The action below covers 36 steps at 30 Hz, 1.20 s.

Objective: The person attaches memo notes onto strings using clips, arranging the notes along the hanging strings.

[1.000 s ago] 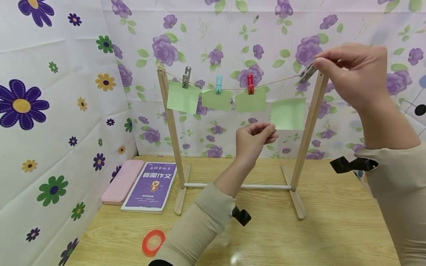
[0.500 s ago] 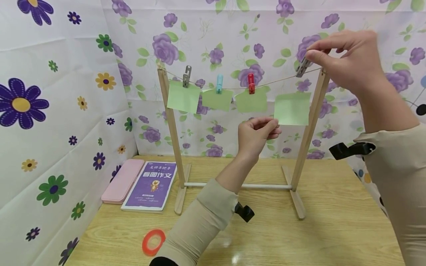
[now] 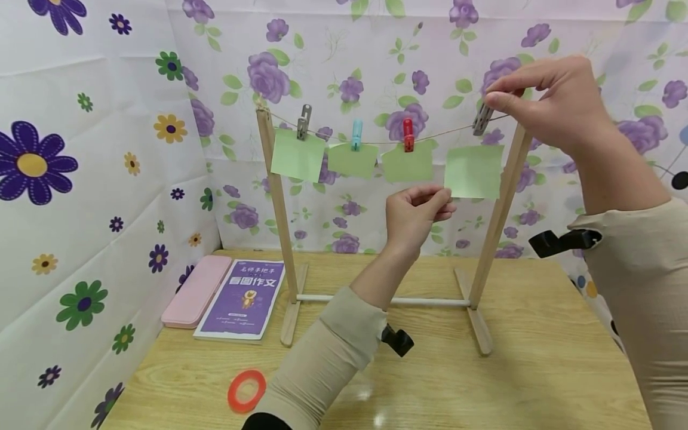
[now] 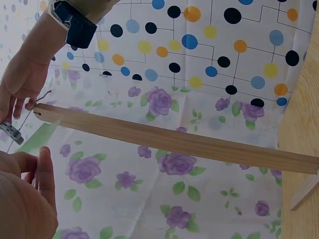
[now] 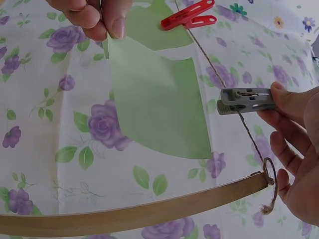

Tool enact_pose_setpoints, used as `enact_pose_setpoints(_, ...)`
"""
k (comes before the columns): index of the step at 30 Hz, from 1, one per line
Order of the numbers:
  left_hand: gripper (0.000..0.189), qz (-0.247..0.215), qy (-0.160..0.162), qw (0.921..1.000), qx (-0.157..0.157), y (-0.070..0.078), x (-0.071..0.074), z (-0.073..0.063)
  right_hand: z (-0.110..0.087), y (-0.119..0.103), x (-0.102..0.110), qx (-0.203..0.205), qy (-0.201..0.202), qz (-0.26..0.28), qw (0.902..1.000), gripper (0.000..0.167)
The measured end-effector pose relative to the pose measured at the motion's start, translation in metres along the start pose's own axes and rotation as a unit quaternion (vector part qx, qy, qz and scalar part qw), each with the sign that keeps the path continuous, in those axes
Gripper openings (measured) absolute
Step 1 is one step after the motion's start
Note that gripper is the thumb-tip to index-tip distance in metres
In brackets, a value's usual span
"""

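Observation:
My left hand (image 3: 416, 218) pinches the lower left corner of a green paper sheet (image 3: 474, 172), held just below the string near the right post. Between thumb and fingers, my right hand (image 3: 556, 107) grips a grey clothespin (image 3: 482, 119) by its handle end. In the right wrist view the clothespin's (image 5: 246, 100) nose lies at the twine (image 5: 219, 74), apart from the sheet (image 5: 159, 99). Further left along the string hang three green sheets, under a grey clothespin (image 3: 303, 122), a light blue clothespin (image 3: 356, 135) and a red clothespin (image 3: 408, 135).
The wooden stand has a left post (image 3: 279, 209), a right post (image 3: 500, 221) and a white crossbar (image 3: 430, 302). On the table (image 3: 419, 394) lie a pink case (image 3: 197, 291), a purple book (image 3: 242, 300) and a red tape roll (image 3: 246, 391). Flowered cloth (image 3: 344, 77) hangs behind.
My right hand has moved left along the string with the grey clothespin, which now stands steeper. My left hand has raised the green sheet slightly and shifted it right.

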State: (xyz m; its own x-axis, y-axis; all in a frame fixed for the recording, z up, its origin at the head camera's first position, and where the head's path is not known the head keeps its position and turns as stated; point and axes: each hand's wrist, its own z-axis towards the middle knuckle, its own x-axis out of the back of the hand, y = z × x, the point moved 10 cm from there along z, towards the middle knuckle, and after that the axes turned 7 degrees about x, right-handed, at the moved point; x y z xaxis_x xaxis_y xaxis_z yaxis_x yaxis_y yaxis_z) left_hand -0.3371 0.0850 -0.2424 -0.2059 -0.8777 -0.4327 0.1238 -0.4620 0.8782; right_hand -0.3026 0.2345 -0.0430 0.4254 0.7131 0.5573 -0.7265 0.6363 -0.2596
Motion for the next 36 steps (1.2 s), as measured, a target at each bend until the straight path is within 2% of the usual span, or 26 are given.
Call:
enact_pose_setpoints(8, 0.004, 0.005, -0.003, 0.9999, -0.01, 0.001, -0.006, 0.001, -0.005, 0.005, 0.002, -0.004, -0.017, -0.003, 0.9998, 0.017)
enact_pose_setpoints(13, 0.004, 0.009, 0.002, 0.9998, -0.016, 0.003, -0.004, 0.002, -0.007, 0.004, 0.005, 0.012, -0.021, -0.009, 0.9997, 0.016)
enact_pose_setpoints(22, 0.006, 0.002, -0.009, 0.9996, -0.025, 0.007, -0.003, 0.005, -0.008, 0.0, 0.0, 0.05, -0.048, -0.012, 0.9975, 0.014)
enact_pose_setpoints(36, 0.007, 0.012, -0.011, 0.9997, -0.017, 0.006, 0.002, 0.006, -0.014, 0.014, -0.01, -0.011, -0.081, -0.004, 0.9966, 0.021)
